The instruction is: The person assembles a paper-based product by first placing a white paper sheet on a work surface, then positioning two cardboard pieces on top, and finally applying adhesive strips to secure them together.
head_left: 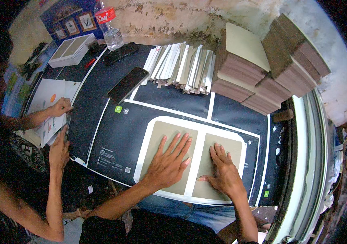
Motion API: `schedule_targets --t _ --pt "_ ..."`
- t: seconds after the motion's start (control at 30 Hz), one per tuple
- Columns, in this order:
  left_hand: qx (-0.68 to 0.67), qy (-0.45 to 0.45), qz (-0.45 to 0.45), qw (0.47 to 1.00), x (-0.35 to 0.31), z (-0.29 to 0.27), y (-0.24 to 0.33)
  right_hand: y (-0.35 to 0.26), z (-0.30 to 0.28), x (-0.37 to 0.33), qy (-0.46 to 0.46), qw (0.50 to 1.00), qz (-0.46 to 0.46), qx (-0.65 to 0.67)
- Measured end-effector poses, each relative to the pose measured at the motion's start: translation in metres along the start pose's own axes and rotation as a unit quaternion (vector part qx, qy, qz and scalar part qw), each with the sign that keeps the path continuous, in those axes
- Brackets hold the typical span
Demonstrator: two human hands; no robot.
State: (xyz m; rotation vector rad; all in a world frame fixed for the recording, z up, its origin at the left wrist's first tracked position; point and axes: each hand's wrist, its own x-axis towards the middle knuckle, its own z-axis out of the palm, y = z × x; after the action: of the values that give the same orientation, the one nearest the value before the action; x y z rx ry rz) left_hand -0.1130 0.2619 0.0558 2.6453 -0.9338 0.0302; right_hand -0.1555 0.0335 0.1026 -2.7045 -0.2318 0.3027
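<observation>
Two grey-brown cardboard panels lie side by side on a white backing sheet (143, 160) with rounded corners, a white strip between them; it looks like an opened-out book cover. My left hand (169, 160) lies flat on the left panel (165, 132), fingers spread and pointing away from me. On the right panel (202, 183) rests my right hand (224, 171), its fingers stretched out and the thumb apart toward the white strip. Neither hand grips anything. My palms and wrists hide parts of both panels and of the sheet's near edge.
A black printed sheet (112, 134) covers the table. Behind stand stacks of cut cardboard (242, 53), a row of paper strips (179, 67), a dark phone (128, 84) and a plastic bottle (110, 30). At left, another person's hands (59, 150) handle printed papers (47, 97).
</observation>
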Motion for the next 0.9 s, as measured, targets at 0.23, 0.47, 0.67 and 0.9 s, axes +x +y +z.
schedule_targets --t 0.23,0.47,0.67,0.9 --pt "-0.021 0.028 -0.004 0.999 -0.002 0.002 0.0 0.004 0.004 -0.002 -0.012 1.0 -0.005 0.004" --pt "0.002 0.03 0.018 0.999 0.019 0.025 -0.031 0.009 0.009 -0.005 -0.002 0.999 -0.033 0.019" --pt "-0.164 0.335 -0.109 0.922 0.129 -0.056 -0.1 0.009 0.005 0.0 -0.026 0.999 -0.018 0.008" --pt "-0.08 0.226 -0.357 0.903 0.192 -0.077 -0.152 0.01 0.009 0.002 -0.016 1.0 -0.022 -0.015"
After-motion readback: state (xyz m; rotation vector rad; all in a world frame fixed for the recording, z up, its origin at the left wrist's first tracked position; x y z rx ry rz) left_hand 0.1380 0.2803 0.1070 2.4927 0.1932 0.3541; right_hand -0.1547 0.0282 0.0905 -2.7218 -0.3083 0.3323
